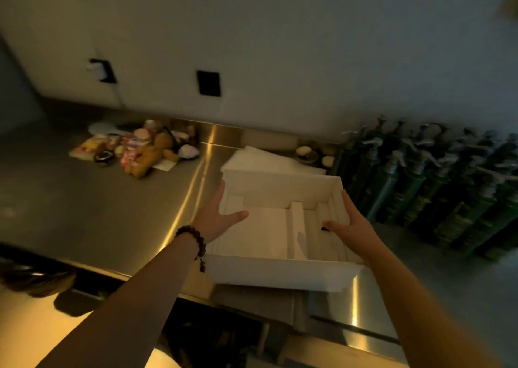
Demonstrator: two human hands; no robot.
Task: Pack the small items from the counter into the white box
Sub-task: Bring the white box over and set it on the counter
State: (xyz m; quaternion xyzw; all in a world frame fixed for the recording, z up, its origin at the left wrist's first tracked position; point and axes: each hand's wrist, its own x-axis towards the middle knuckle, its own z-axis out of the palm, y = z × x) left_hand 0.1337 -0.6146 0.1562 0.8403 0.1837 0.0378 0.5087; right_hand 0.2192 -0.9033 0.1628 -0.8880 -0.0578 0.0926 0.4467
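From the head camera: a brushed steel counter (84, 205), shiny, streaked with warm glare. At centre sits the white box (280, 273), matte card, rectangular, lid off, with thin card dividers standing inside; its near end overhangs the counter edge. Both hands are on it. The left hand (217, 217) lies against the left wall, fingers straight along the outside, thumb stretched over the rim into the box, a string of dark round beads (194, 241) at the wrist. The right hand (349, 220) mirrors it on the right wall, fingers flat outside, thumb inside, so each hand pinches its wall. At ten o'clock from the box, well apart, a blurred heap of small items (137, 150), soft and colourful. At three o'clock, rows of dark green pump bottles (437, 193).
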